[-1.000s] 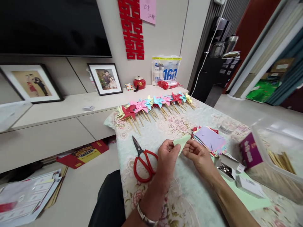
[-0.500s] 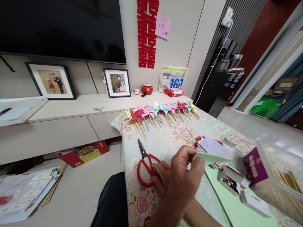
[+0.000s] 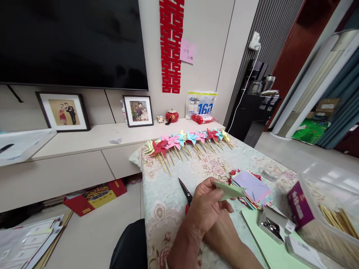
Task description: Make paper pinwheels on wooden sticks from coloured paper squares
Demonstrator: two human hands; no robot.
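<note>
Pinching a green paper square (image 3: 230, 190) in the left hand (image 3: 206, 207), raised above the tablecloth (image 3: 165, 209).
Now released from the right hand (image 3: 217, 229), which has slipped beneath the left toward the red scissors (image 3: 185, 191); grip there hidden, impossible to tell. Coloured paper stack (image 3: 252, 186) just beside, pinwheels (image 3: 187, 140) well beyond.

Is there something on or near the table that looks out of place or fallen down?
Yes. A red box and loose papers lie on the floor left of the table, not stored on the shelf.
</note>
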